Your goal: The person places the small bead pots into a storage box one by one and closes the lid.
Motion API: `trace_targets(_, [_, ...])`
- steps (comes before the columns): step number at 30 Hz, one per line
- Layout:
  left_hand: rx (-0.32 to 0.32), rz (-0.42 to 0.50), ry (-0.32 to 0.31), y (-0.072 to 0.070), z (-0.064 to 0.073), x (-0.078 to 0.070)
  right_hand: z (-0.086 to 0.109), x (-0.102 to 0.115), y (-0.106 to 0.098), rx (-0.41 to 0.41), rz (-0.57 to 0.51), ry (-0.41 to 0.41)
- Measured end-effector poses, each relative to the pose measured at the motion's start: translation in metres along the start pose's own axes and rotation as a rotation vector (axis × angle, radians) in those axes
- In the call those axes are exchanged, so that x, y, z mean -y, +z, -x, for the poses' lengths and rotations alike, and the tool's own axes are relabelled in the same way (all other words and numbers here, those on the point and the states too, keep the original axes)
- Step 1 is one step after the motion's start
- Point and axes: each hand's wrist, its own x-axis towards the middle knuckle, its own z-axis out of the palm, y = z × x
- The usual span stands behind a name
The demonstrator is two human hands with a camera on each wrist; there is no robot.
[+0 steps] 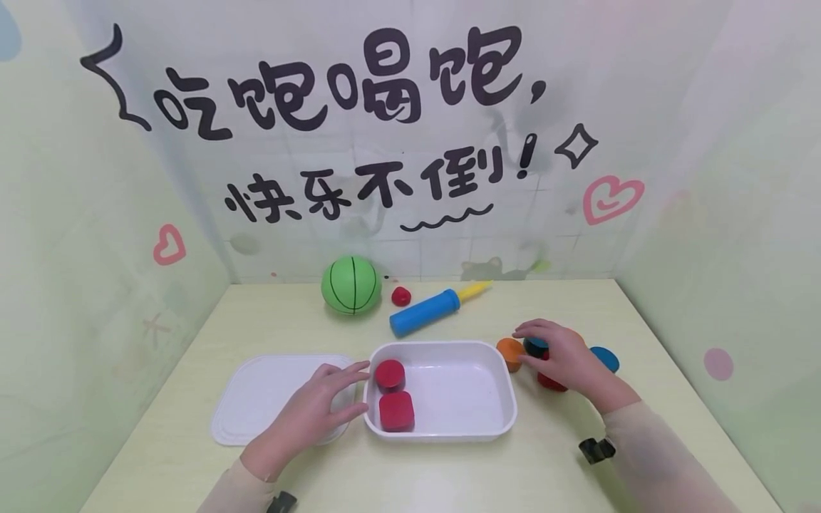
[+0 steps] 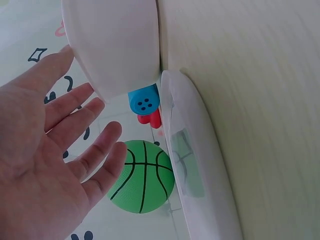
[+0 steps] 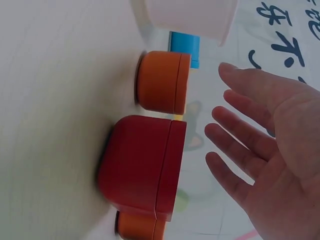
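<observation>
the right hand [image 1: 564,356] hangs over a bunch of little pots on the table [image 1: 442,474]. its fingers are loose and spread, and it holds nothing. in the right wrist view there is a gap between the fingers and the pots. the near orange pot [image 1: 509,355] sits by the thumb, just beside the white box [image 1: 462,392]. a red pot [image 1: 551,382] is down under the hand. one more orange pot [image 3: 140,228] is past the red one.

the left hand [image 1: 314,402] is at the left rim of the box. its fingers are loose too and grip nothing. i cannot tell if they touch the rim.

now the counting. in the box are two red pots: one round pot [image 1: 390,375] and one square pot [image 1: 396,410]. in the bunch i see two orange, one red, and two with blue tops, a near one [image 1: 535,347] and a far one [image 1: 605,359]. the hand hides some, so there may be more. there is one white lid [image 1: 269,385], one green ball [image 1: 351,285], one blue pump [image 1: 425,313] and one small red thing [image 1: 400,296].
</observation>
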Motion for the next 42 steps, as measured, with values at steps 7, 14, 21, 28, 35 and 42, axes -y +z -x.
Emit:
trace_targets(7, [0.006, 0.001, -0.004, 0.0, 0.0, -0.001, -0.01, -0.005, 0.0, 0.103, 0.018, -0.01])
trace_targets(14, [0.011, 0.011, -0.01, 0.0, 0.0, -0.001, -0.019, -0.01, 0.005, 0.187, 0.014, 0.003])
trace_targets(21, [0.017, 0.011, -0.007, 0.0, 0.0, 0.0, -0.023, -0.013, 0.008, 0.217, -0.006, 0.013])
trace_targets(28, [0.014, -0.004, -0.005, -0.001, -0.001, 0.0, -0.023, -0.013, 0.009, 0.203, -0.022, 0.03])
trace_targets(35, [0.019, -0.007, -0.002, -0.001, -0.001, 0.0, -0.015, -0.014, 0.002, 0.132, -0.029, 0.04])
trace_targets(42, [0.009, -0.004, 0.005, 0.0, -0.001, 0.001, -0.007, -0.01, -0.009, 0.042, -0.058, 0.054])
